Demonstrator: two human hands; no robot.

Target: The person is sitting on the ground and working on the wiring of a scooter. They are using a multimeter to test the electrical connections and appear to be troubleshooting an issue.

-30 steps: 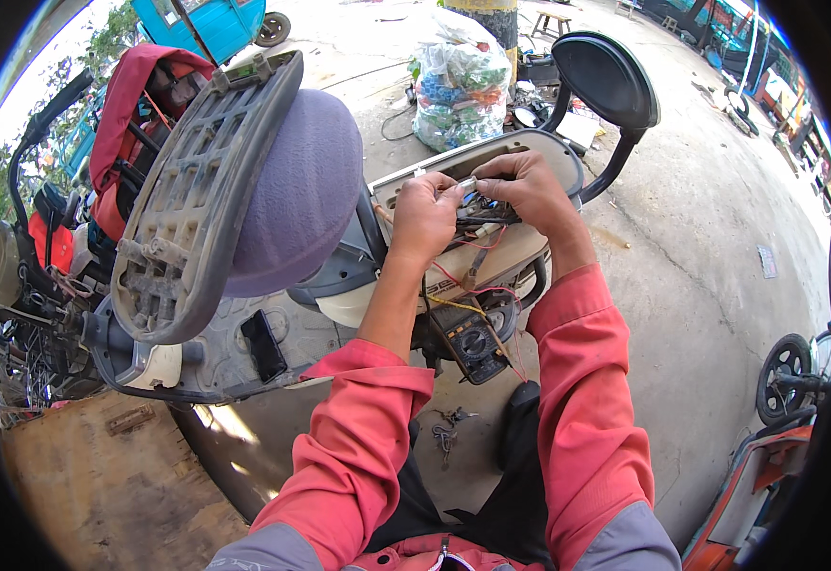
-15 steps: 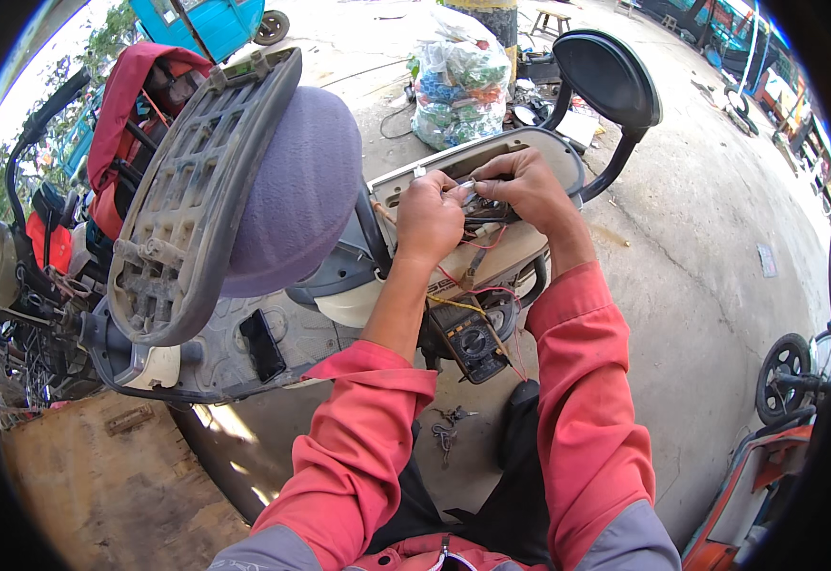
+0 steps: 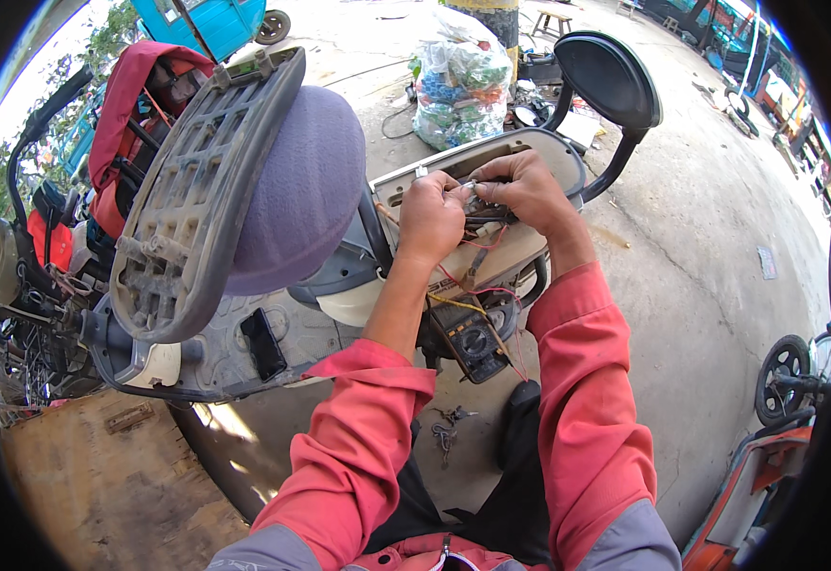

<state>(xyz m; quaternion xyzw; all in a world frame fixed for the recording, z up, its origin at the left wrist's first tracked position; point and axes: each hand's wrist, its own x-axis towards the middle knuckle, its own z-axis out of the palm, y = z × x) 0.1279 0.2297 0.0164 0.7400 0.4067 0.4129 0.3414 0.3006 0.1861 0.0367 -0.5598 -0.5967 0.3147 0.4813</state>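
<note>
Over the opened body of an electric scooter [image 3: 568, 169], my left hand [image 3: 432, 221] and my right hand [image 3: 537, 198] meet with fingertips nearly touching. Both pinch a small whitish piece [image 3: 469, 187], likely a wire connector; the fingers cover most of it. Dark and red wires [image 3: 492, 236] run under the hands in the open compartment. Below them a dark multimeter [image 3: 475, 344] with a yellow edge leans against the scooter's side, its leads trailing upward. The scooter's seat [image 3: 296, 195], with a purple cover, is tipped up left of my hands.
A black phone [image 3: 263, 344] lies on the scooter's footboard. Behind the scooter's tail rises a padded backrest [image 3: 609, 81]. A clear bag of bottles [image 3: 463, 81] stands beyond. Keys [image 3: 446, 433] rest on the ground by my feet. A wooden board [image 3: 116, 476] lies lower left.
Both hands stay at the same spot, their fingers barely shifted around the small piece. The view has moved very slightly; nothing else visibly differs.
</note>
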